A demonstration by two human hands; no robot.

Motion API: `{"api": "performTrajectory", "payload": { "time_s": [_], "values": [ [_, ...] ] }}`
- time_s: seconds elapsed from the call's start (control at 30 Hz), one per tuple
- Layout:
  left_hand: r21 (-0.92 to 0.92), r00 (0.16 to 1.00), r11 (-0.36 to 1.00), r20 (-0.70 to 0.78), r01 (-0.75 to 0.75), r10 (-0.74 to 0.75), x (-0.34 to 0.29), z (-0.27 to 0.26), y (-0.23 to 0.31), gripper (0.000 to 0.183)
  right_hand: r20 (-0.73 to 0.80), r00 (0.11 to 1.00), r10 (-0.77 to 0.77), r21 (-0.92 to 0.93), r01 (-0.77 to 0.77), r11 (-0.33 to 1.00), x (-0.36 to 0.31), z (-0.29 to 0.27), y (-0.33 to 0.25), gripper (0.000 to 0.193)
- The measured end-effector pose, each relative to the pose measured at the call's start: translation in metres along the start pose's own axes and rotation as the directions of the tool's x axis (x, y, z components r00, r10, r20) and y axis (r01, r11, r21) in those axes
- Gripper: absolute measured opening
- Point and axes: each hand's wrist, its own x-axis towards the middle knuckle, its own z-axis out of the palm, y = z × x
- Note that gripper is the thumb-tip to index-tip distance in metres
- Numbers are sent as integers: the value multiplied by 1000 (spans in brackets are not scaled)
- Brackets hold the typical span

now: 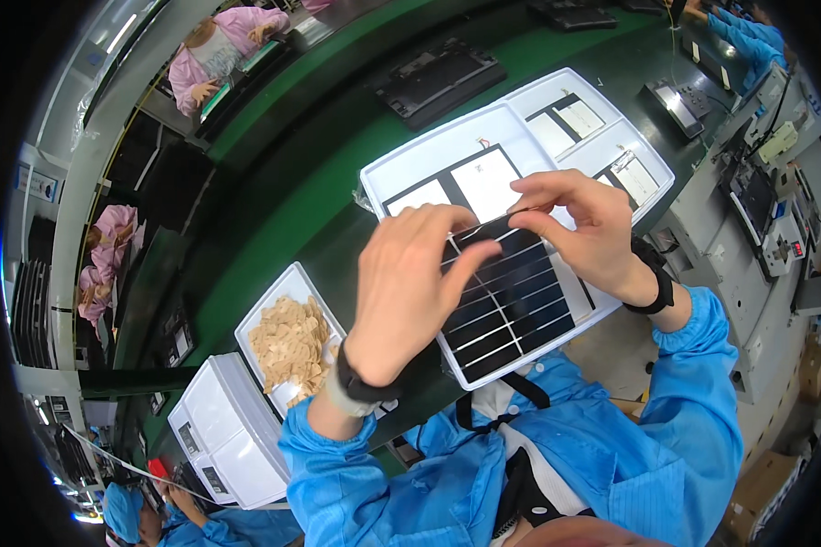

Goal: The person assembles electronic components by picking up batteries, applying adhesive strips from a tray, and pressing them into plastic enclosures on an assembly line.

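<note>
A black sheet point(506, 305) crossed by white lines lies over the near part of a white plastic tray point(410, 162). At its far left edge, my left hand point(406, 273) has its fingers bent, with the thumb over the black surface. My right hand point(579, 223) pinches the far right edge between thumb and fingers. A thin dark edge shows between the two hands; the exact fingertip contact is partly hidden. Just beyond my fingers, flat white-and-black packs point(485, 180) with short leads lie in the tray.
Another white tray point(643, 137) with similar packs adjoins at the right. On my left, a small white tray holds tan paper-like pieces point(290, 345), beside stacked white trays point(228, 428). A black device housing point(440, 80) lies on the green conveyor belt point(292, 214). Other people work around the line.
</note>
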Motion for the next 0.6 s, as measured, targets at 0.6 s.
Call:
{"api": "performTrajectory", "payload": {
  "time_s": [0.6],
  "values": [
    [-85, 954, 967, 208, 239, -217, 35, 39, -40, 47, 117, 955, -273, -402, 297, 866, 34, 1, 19, 35]
  ]
}}
